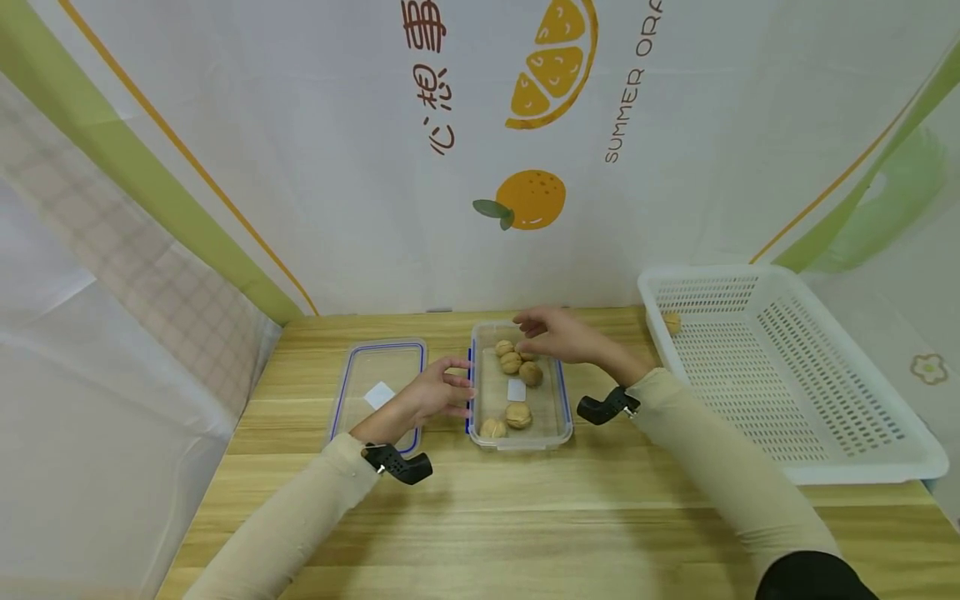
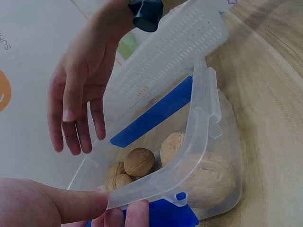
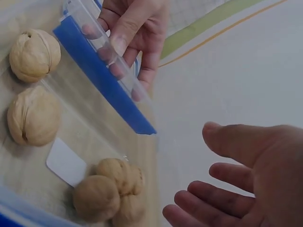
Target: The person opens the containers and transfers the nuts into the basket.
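Observation:
A clear plastic box (image 1: 525,445) with blue side clips lies on the table and holds several walnuts (image 1: 518,415), some grouped at the far end and two near the front. My left hand (image 1: 438,392) grips the box's left rim; in the left wrist view the thumb lies on the rim, with fingertips beneath it beside the blue clip (image 2: 170,215). Over the far right part of the box hovers my right hand (image 1: 558,335). Its fingers are relaxed and spread in the right wrist view, with nothing between thumb and fingers (image 3: 215,198).
Left of the box lies its clear lid (image 1: 348,392) with a blue seal, partly under my left forearm. A white perforated basket (image 1: 862,467) stands at the right with a walnut (image 1: 672,322) near its far left corner. A printed curtain (image 1: 375,233) hangs behind the wooden table (image 1: 480,517).

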Available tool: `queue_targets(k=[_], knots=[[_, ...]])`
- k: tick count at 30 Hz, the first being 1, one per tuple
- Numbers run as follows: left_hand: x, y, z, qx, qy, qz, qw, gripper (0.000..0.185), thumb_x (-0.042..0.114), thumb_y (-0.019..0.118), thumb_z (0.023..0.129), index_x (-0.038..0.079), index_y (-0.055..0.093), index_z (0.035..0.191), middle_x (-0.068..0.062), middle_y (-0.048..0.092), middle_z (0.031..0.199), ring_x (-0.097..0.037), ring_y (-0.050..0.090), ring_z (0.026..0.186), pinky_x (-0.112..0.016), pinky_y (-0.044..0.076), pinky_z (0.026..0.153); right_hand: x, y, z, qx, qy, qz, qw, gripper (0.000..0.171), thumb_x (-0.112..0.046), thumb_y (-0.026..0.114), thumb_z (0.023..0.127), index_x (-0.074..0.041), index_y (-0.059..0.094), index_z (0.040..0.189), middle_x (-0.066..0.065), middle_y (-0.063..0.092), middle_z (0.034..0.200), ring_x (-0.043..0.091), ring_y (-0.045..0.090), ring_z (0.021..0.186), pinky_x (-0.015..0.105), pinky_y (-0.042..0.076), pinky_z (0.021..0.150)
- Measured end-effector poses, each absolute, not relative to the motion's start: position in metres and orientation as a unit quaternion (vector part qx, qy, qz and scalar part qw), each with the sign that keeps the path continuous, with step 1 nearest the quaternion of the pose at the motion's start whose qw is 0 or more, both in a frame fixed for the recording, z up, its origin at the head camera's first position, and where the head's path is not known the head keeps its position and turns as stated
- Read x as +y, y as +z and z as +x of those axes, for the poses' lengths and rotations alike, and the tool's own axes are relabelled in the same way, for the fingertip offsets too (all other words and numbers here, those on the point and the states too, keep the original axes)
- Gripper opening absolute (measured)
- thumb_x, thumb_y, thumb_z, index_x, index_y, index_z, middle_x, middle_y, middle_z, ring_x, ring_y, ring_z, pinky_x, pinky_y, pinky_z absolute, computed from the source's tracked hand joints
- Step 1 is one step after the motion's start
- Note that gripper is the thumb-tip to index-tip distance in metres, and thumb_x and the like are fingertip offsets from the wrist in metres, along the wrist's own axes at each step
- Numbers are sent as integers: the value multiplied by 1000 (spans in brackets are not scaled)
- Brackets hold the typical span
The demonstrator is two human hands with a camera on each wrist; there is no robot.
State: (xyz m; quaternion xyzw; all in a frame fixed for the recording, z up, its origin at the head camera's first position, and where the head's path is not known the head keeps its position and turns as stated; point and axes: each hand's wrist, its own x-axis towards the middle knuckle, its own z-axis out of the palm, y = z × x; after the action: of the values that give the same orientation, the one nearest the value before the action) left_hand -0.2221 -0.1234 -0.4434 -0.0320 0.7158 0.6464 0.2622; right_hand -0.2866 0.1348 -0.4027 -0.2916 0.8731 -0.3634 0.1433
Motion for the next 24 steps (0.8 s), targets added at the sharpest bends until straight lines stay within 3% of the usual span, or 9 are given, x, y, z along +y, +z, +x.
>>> queue_targets(k=[12,24], knots=[[-122,-442,-222,715,648,-39,260,53,-10,59,97,-2,39,146,-17,52,113,-25,60,94,-36,65,75,112,-427,-294,882,-356,-261,164,41,-9,70,96,10,59,131,21,67,121,34,63,115,43,55,100],[-122,-441,-222,713,651,-34,259,52,-10,58,98,-2,39,145,-16,53,111,-24,60,92,-35,65,73,95,-443,-292,904,-318,-246,148,34,2,77,85,6,70,118,16,72,111,27,67,102,36,58,91]])
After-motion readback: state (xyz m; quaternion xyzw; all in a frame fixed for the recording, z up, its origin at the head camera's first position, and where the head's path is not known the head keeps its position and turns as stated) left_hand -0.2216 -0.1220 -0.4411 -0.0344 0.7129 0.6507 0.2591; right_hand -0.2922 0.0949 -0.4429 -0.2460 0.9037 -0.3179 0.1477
